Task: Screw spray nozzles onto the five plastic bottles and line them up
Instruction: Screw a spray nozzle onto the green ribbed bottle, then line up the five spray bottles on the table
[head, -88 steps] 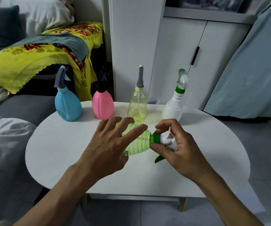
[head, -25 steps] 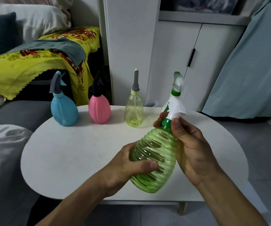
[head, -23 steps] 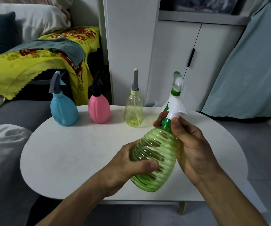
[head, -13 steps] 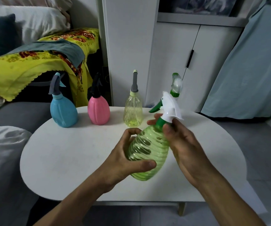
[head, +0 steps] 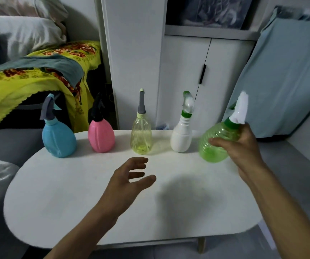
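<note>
Along the far edge of the white oval table (head: 75, 202) stand a blue bottle (head: 59, 139), a pink bottle (head: 101, 136), a clear yellow bottle (head: 141, 136) and a white bottle (head: 181, 136), each with a spray nozzle on top. My right hand (head: 242, 146) grips the ribbed green bottle (head: 215, 146) with its white nozzle (head: 241, 109), tilted, at the right end of the row beside the white bottle. Whether its base touches the table I cannot tell. My left hand (head: 129, 180) hovers over the table's middle, fingers spread, holding nothing.
A white cabinet (head: 187, 71) rises behind the table. At the left are a bed with a yellow flowered blanket (head: 29, 81) and pillows. A light blue cloth-covered object (head: 281, 81) leans at the right. Grey floor lies beyond the table's right edge.
My left hand let go of the green bottle and opened. My right hand carried the bottle from in front of me to the right end of the row.
</note>
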